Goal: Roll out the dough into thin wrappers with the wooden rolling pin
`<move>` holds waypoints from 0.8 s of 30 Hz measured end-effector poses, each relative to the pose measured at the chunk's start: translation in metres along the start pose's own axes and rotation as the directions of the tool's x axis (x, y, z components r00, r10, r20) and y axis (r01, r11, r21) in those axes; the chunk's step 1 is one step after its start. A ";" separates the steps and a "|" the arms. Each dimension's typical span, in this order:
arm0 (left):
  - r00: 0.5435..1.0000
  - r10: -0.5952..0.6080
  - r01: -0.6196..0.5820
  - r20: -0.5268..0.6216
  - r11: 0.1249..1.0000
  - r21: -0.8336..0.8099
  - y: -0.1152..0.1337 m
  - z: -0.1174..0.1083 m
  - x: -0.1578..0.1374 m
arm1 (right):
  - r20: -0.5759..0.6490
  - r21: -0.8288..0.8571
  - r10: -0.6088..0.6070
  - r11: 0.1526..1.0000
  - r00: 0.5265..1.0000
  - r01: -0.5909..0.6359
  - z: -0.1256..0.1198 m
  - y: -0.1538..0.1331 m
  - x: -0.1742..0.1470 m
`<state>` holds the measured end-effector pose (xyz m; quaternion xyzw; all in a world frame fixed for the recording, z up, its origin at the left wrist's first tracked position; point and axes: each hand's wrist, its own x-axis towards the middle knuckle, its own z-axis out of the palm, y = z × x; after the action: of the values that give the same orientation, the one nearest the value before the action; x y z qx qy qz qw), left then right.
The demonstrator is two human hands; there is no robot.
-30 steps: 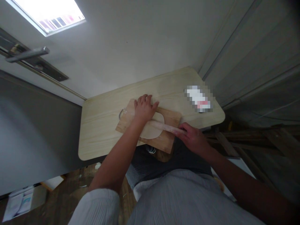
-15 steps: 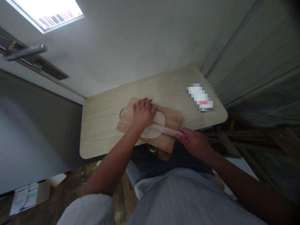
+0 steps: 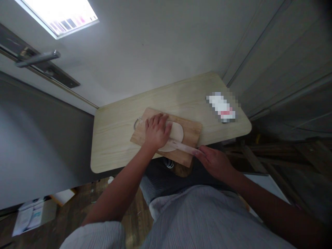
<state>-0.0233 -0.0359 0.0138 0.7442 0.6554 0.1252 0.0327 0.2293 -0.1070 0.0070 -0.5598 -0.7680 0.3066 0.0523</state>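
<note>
A rolling pin (image 3: 185,148) lies slantwise across a flat, pale sheet of dough (image 3: 177,131) on a wooden cutting board (image 3: 190,126). My right hand (image 3: 214,160) is closed around the pin's near right end. At the other end, my left hand (image 3: 157,130) rests palm down over the pin and the left part of the dough, fingers spread and slightly bent. That hand hides the pin's far end and some of the dough.
The board sits at the near edge of a light wooden table (image 3: 111,138), its metal ring (image 3: 136,123) at the left. A blurred-out phone-like object (image 3: 221,107) lies on the right side. Behind the table is a white door with a metal handle (image 3: 38,58).
Both hands and the rolling pin have shifted slightly toward my body over the dough. My left fingers have drawn back from the board's far edge. The view has tilted a little.
</note>
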 end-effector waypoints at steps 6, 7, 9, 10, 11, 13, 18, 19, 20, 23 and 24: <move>1.000 0.004 -0.004 0.004 1.000 -0.004 -0.002 -0.002 -0.014 | 0.054 0.053 0.026 0.998 0.998 -0.029 0.004 -0.003 -0.006; 1.000 0.003 -0.003 0.001 1.000 -0.001 -0.003 -0.002 -0.016 | 0.066 0.067 0.028 0.997 0.997 -0.032 0.004 -0.003 -0.007; 1.000 0.004 -0.004 -0.009 1.000 0.006 -0.004 -0.002 -0.021 | 0.087 0.103 0.025 0.994 0.996 -0.034 0.004 -0.004 -0.008; 1.000 0.006 -0.006 -0.015 1.000 0.010 -0.005 -0.002 -0.023 | 0.099 0.123 0.017 0.992 0.995 -0.029 0.004 -0.004 -0.009; 1.000 0.010 -0.010 -0.020 1.000 0.013 -0.006 -0.001 -0.025 | 0.111 0.141 0.003 0.990 0.994 -0.019 0.004 -0.003 -0.009; 0.999 0.020 -0.020 -0.027 1.000 0.017 -0.008 -0.001 -0.030 | 0.137 0.165 -0.021 0.986 0.990 -0.002 0.004 -0.002 -0.010; 0.999 0.031 -0.031 -0.039 0.999 0.018 -0.014 0.001 -0.045 | 0.204 0.192 -0.072 0.981 0.976 0.033 0.005 0.000 -0.012; 0.999 0.033 -0.032 -0.039 0.999 0.017 -0.015 0.001 -0.048 | 0.211 0.194 -0.080 0.980 0.974 0.039 0.006 -0.001 -0.012; 0.999 0.034 -0.034 -0.038 0.999 0.015 -0.016 0.002 -0.050 | 0.215 0.193 -0.085 0.980 0.973 0.043 0.006 -0.002 -0.013; 0.999 0.031 -0.030 -0.034 0.999 0.009 -0.019 0.003 -0.058 | 0.229 0.178 -0.073 0.984 0.971 0.033 0.007 -0.007 -0.015; 0.999 0.026 -0.026 -0.035 1.000 0.008 -0.019 0.003 -0.060 | 0.234 0.172 -0.066 0.985 0.970 0.025 0.007 -0.009 -0.015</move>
<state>-0.0480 -0.0915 -0.0017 0.7504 0.6467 0.1361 0.0167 0.2247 -0.1249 0.0103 -0.4947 -0.7530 0.4337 0.0134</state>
